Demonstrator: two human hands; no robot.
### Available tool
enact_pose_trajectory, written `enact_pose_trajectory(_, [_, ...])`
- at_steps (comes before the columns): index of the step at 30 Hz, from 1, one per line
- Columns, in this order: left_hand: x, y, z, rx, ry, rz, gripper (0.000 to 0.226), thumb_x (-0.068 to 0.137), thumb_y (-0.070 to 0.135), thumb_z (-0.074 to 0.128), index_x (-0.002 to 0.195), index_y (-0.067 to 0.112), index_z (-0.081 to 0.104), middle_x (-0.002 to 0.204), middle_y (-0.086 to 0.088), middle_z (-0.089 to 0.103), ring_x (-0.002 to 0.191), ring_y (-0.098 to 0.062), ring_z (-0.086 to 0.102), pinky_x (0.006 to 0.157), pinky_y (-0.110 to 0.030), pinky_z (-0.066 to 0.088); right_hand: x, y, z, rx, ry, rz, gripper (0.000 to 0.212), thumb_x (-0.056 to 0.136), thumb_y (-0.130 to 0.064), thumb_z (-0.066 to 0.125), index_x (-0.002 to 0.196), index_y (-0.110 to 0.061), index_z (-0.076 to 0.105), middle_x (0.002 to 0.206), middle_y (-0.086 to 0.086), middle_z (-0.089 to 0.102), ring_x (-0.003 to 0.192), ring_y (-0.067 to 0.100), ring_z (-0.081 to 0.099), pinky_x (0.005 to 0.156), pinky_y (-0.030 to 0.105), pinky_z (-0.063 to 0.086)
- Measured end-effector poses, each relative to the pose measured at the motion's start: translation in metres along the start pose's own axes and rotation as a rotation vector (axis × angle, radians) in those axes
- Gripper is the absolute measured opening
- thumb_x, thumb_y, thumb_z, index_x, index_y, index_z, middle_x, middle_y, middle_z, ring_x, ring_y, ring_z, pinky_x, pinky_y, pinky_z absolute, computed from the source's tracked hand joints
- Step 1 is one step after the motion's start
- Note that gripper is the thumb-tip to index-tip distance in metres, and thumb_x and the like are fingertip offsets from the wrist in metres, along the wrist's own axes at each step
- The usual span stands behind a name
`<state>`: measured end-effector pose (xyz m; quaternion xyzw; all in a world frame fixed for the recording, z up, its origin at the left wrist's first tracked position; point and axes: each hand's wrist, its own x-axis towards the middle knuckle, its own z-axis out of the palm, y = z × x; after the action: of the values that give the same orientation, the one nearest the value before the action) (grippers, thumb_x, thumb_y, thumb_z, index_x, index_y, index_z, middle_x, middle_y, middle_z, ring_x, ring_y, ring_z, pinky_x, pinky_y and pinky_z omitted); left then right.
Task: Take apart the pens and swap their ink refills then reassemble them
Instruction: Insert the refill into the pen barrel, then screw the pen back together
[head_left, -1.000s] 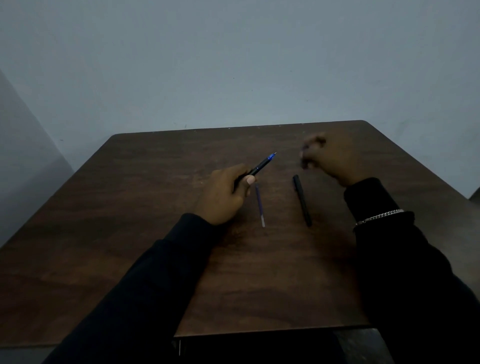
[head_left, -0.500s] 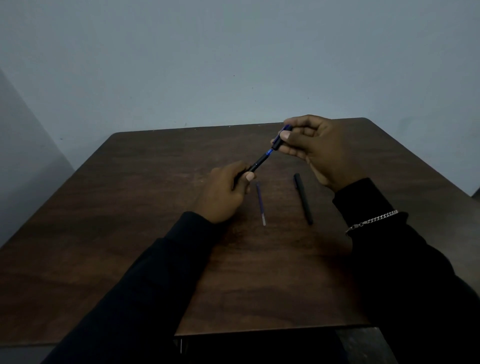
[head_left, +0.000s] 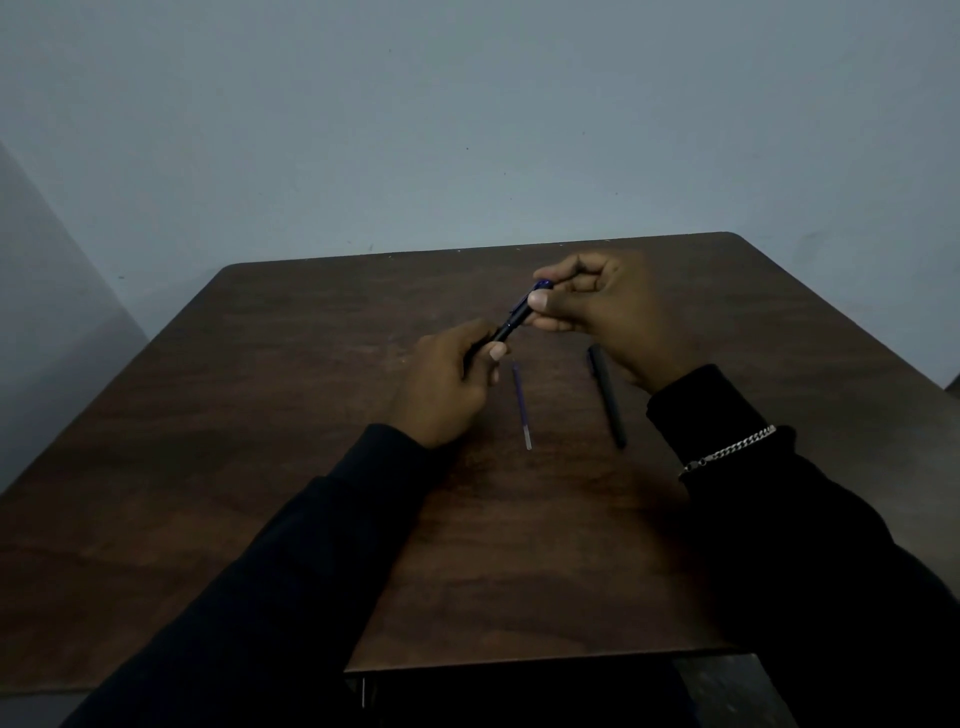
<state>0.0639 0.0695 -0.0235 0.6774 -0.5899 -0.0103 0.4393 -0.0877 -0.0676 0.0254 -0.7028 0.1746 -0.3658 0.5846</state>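
A dark pen with a blue top end (head_left: 517, 315) is held above the table, slanting up to the right. My left hand (head_left: 449, 387) grips its lower end. My right hand (head_left: 602, 312) pinches its blue upper end between thumb and fingers. A thin blue ink refill (head_left: 521, 405) lies loose on the table just right of my left hand. A black pen body (head_left: 607, 396) lies further right, partly under my right wrist.
The brown wooden table (head_left: 260, 493) stands against a pale wall, its front edge near my body. A metal chain bracelet (head_left: 727, 453) sits on my right wrist over a dark sleeve.
My right hand came from above the black pen over to the held pen and closed on its blue top end. The two hands have since drawn closer along the pen.
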Motion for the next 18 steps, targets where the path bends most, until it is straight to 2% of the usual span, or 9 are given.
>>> enact_pose_trajectory(5, [0.001,0.01,0.001,-0.026,-0.009,-0.049,0.021,0.109,0.021,0.054,0.097,0.015,0.071,0.072,0.009,0.065,0.068,0.002,0.06,0.06,-0.009,0.042,0.001,0.0,0.0,-0.011,0.007,-0.032,0.013,0.092,0.002,0.073,0.101,-0.005,0.069,0.094,0.026,0.073,0.077,0.022,0.079,0.069,0.026,0.062])
enact_pose_trajectory(7, [0.005,0.019,0.002,-0.056,-0.018,-0.097,0.022,0.109,0.023,0.054,0.101,0.015,0.072,0.077,0.007,0.068,0.07,0.0,0.063,0.061,-0.013,0.045,0.003,-0.002,-0.001,-0.023,0.034,-0.049,0.011,0.093,-0.001,0.073,0.103,-0.006,0.07,0.094,0.023,0.075,0.076,0.019,0.078,0.069,0.025,0.062])
enact_pose_trajectory(9, [0.009,0.035,0.007,-0.075,-0.031,-0.13,0.025,0.109,0.026,0.054,0.103,0.012,0.074,0.084,-0.001,0.071,0.077,-0.013,0.066,0.069,-0.031,0.051,0.006,-0.004,-0.01,-0.035,0.065,-0.062,0.008,0.094,-0.006,0.073,0.102,-0.009,0.073,0.086,0.011,0.077,0.074,0.013,0.077,0.067,0.024,0.061])
enact_pose_trajectory(10, [0.012,0.045,0.01,-0.061,-0.036,-0.137,0.027,0.109,0.027,0.055,0.099,0.011,0.074,0.084,-0.004,0.07,0.077,-0.018,0.066,0.069,-0.035,0.051,0.007,-0.006,-0.016,-0.043,0.08,-0.065,0.008,0.095,-0.008,0.072,0.102,-0.011,0.073,0.084,0.006,0.077,0.073,0.012,0.076,0.067,0.024,0.061])
enact_pose_trajectory(12, [0.018,0.065,0.022,-0.049,-0.049,-0.17,0.033,0.107,0.027,0.058,0.078,0.015,0.068,0.068,-0.002,0.064,0.063,-0.012,0.062,0.061,-0.03,0.047,0.01,-0.008,-0.032,-0.073,0.105,-0.04,0.012,0.097,-0.01,0.071,0.108,-0.009,0.073,0.088,0.01,0.076,0.077,0.013,0.075,0.068,0.025,0.061])
enact_pose_trajectory(14, [0.026,0.081,0.038,-0.082,-0.062,-0.242,0.043,0.105,0.024,0.063,0.062,0.022,0.057,0.048,0.009,0.051,0.043,0.0,0.053,0.044,-0.011,0.037,0.01,-0.006,-0.049,-0.117,0.116,0.018,0.023,0.096,-0.011,0.072,0.118,-0.005,0.069,0.098,0.02,0.075,0.083,0.019,0.073,0.068,0.025,0.061])
enact_pose_trajectory(16, [0.037,0.092,0.059,-0.111,-0.095,-0.311,0.041,0.103,0.023,0.067,0.063,0.022,0.057,0.049,0.01,0.05,0.039,0.004,0.052,0.036,-0.008,0.034,0.008,-0.002,-0.067,-0.171,0.112,0.099,0.029,0.092,-0.01,0.077,0.119,-0.002,0.069,0.1,0.021,0.076,0.077,0.019,0.073,0.067,0.025,0.062])
enact_pose_trajectory(18, [0.046,0.095,0.079,-0.094,-0.152,-0.352,0.028,0.101,0.024,0.069,0.074,0.018,0.065,0.064,0.006,0.058,0.052,-0.001,0.057,0.041,-0.012,0.035,0.006,0.002,-0.084,-0.257,0.093,0.213,0.034,0.084,-0.007,0.084,0.114,0.002,0.071,0.092,0.019,0.079,0.068,0.02,0.075,0.065,0.028,0.064])
